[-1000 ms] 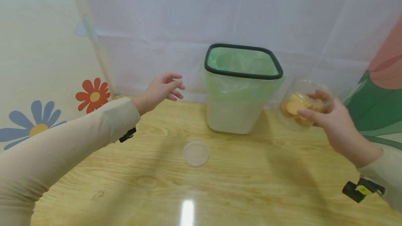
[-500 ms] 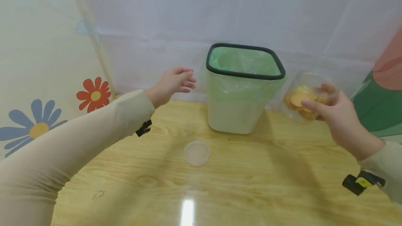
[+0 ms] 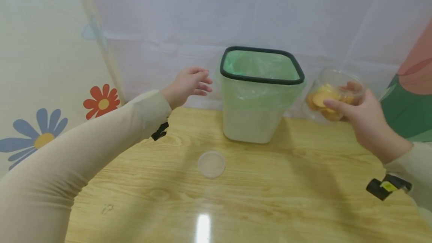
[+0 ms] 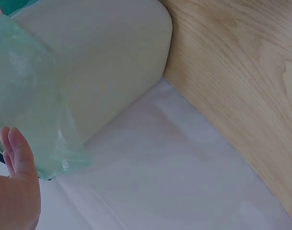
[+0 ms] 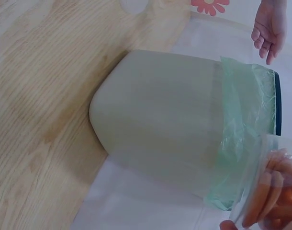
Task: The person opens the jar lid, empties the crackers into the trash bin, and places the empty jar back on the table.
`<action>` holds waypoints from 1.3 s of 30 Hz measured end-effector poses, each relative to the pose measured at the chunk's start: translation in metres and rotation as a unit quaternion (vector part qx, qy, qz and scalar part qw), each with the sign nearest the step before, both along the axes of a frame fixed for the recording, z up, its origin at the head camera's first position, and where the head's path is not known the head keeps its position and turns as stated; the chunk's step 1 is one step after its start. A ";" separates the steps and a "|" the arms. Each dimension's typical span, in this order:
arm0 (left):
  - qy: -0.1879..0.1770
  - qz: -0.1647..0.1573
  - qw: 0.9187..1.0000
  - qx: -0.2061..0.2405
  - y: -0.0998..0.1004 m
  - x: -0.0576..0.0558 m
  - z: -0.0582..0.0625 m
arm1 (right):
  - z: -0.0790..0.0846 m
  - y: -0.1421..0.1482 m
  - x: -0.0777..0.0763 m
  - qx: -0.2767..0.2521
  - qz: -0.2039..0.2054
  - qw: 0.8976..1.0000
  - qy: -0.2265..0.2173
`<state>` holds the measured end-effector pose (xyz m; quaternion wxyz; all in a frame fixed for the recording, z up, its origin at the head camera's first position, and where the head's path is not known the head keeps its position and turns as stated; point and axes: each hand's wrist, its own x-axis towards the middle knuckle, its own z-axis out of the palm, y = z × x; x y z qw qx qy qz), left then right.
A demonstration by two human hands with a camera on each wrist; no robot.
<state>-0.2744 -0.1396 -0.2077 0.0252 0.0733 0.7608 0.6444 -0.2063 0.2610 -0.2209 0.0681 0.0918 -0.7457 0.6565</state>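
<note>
In the head view, a pale trash can (image 3: 249,119) with a black rim (image 3: 263,81) and a green plastic liner (image 3: 256,96) stands against the back sheet. To its right, my right hand (image 3: 368,126) grips a clear plastic tub (image 3: 332,75) of yellow and orange-brown rounded pieces (image 3: 322,98), thumb on the near side. The tub is above the table; its upper edge is about level with the can's rim. My left hand (image 3: 190,85) hovers empty on the can's left, fingers loosely bent, also showing beside the liner in the right wrist view.
A round, translucent lid (image 3: 211,164) lies flat on the wood-grain table (image 3: 256,198), in front of the can. White sheeting (image 3: 189,18) hangs behind. A wall with painted flowers (image 3: 101,102) borders the left side, and another painted panel (image 3: 411,96) the right.
My left hand has moved right and a little up, closer to the can. The tub in my right hand has risen slightly and shifted a bit right. Can and lid stay put.
</note>
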 end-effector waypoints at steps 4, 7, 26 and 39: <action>-0.003 -0.006 1.000 -0.006 0.004 -0.005 0.002 | 0.001 0.002 -0.004 0.022 -0.009 1.000 0.005; -0.022 -0.029 0.999 -0.027 0.007 -0.011 0.005 | 0.004 0.002 -0.006 0.039 -0.021 0.999 0.004; -0.098 -0.024 0.993 0.059 0.018 -0.045 0.021 | 0.020 0.000 -0.029 0.044 -0.054 0.997 0.020; -0.157 0.018 0.980 0.118 0.030 -0.057 0.026 | 0.030 -0.002 -0.043 0.075 -0.080 0.994 0.016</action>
